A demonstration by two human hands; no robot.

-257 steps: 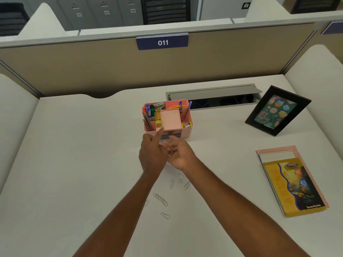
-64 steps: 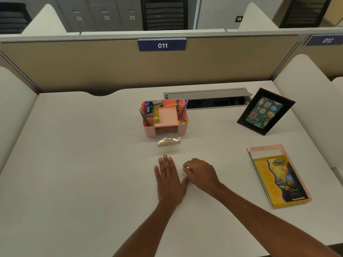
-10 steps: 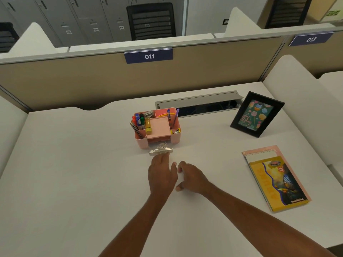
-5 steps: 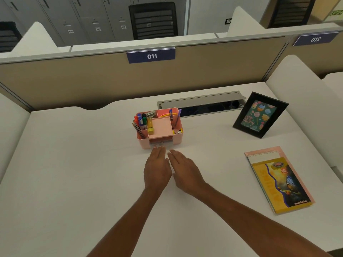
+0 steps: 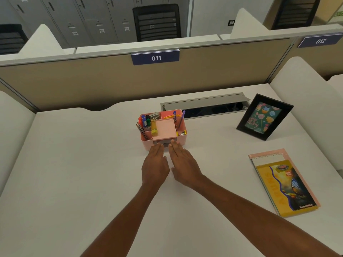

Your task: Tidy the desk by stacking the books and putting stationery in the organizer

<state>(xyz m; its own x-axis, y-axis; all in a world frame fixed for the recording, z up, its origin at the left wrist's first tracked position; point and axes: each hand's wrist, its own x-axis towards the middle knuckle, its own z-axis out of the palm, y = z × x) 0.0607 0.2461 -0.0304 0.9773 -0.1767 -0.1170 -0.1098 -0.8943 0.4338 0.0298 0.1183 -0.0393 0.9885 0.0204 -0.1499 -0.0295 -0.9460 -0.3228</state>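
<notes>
White table (image 5: 74,164) has loads of open room on the near side and out to the left edge, with only the two forearms crossing it. Left hand (image 5: 155,164) and right hand (image 5: 183,164) lie flat side by side. Fingers are straight and each grip is wide open with nothing in it. The fingertips are right up at the pink organizer (image 5: 182,140), at its small grey drawer (image 5: 165,141). Pens and markers stand in its compartments. Off to the right, near that table edge, the books (image 5: 284,184) sit in one stack, well apart from the hands. Further back a black photo frame (image 5: 264,116) leans, a grey cable tray (image 5: 204,104) sits just behind the organizer, then comes the tan partition (image 5: 92,80).
</notes>
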